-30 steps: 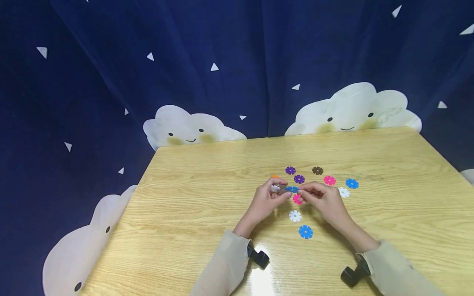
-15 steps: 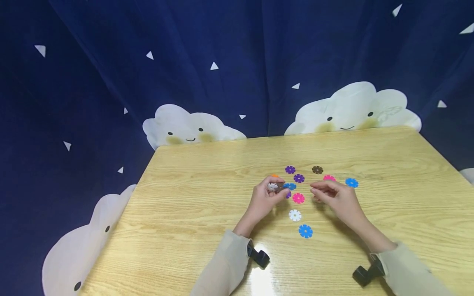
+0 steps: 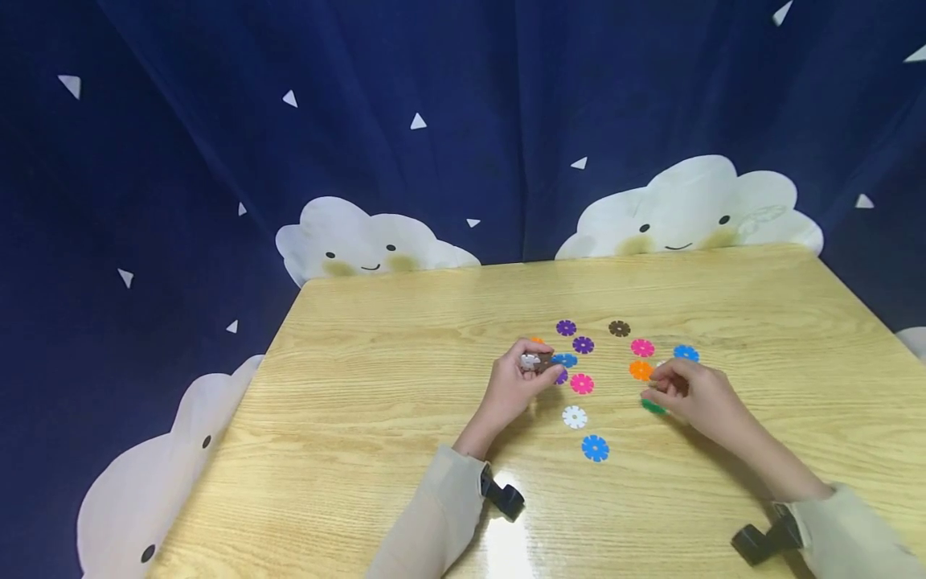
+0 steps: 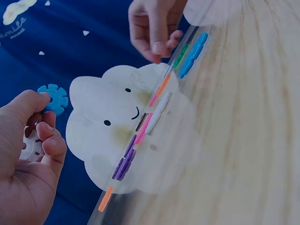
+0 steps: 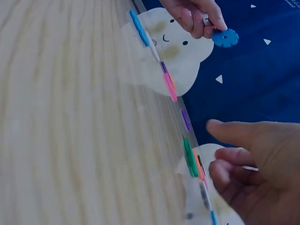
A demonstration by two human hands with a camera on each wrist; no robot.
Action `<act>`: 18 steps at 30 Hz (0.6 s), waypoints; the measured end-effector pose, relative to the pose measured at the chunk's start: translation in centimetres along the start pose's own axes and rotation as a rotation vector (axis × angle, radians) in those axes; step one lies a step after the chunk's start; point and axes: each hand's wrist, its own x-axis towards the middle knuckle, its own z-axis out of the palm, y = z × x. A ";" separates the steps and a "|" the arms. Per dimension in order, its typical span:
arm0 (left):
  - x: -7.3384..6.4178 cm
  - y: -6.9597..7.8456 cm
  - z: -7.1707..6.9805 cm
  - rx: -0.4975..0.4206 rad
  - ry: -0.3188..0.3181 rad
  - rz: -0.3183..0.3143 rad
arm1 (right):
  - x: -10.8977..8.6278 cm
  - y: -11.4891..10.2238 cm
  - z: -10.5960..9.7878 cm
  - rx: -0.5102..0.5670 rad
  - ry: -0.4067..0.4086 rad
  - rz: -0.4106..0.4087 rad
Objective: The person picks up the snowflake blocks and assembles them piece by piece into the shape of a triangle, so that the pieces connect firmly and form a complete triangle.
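Observation:
Between its thumb and fingers, my left hand (image 3: 509, 384) pinches a short chain of notched plastic discs above the table. A white disc (image 3: 530, 362), a brown disc (image 3: 546, 362) and a blue disc (image 4: 57, 99) show in that chain; the fingers cover part of it. To the right, my right hand (image 3: 705, 400) hovers with its fingers loosely bent and a gap between thumb and fingers, holding nothing in the right wrist view. Just by its fingertips lies a green disc (image 5: 190, 158), partly hidden in the head view. An orange disc (image 3: 640, 371) lies beyond it.
Several loose discs lie flat on the wooden table (image 3: 376, 378), among them a pink disc (image 3: 582, 383), a white disc (image 3: 575, 417) and a blue disc (image 3: 596, 448) nearest the person. Purple discs (image 3: 583, 345) and a brown disc (image 3: 619, 329) lie farther back. A blue curtain (image 3: 463, 96) hangs behind.
My right hand has let go of the blue disc in the chain and moved right, toward the green disc. The left hand keeps the chain almost in place.

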 end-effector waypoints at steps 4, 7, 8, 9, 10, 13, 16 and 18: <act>0.4 -0.6 -0.1 -0.004 -0.016 -0.007 | -0.2 0.2 -0.4 -0.014 -0.086 0.062; 0.8 -1.5 -0.1 -0.001 -0.030 -0.006 | -0.2 0.2 -0.4 -0.017 -0.143 0.099; 1.0 -1.9 -0.1 0.000 -0.034 -0.007 | -0.2 0.2 -0.4 -0.015 -0.160 0.109; 1.0 -2.0 -0.1 0.001 -0.036 -0.003 | -0.2 0.2 -0.3 -0.014 -0.175 0.116; 1.0 -2.1 -0.1 0.000 -0.038 0.001 | -0.2 0.1 -0.3 -0.012 -0.186 0.124; 1.0 -2.4 -0.1 -0.002 -0.044 0.012 | -0.3 -0.1 -0.2 -0.004 -0.201 0.140; 0.9 -2.6 -0.2 -0.002 -0.052 0.026 | -0.3 -0.2 -0.2 0.005 -0.196 0.154; 0.9 -2.6 -0.2 -0.004 -0.057 0.031 | -0.3 -0.2 -0.2 0.010 -0.169 0.152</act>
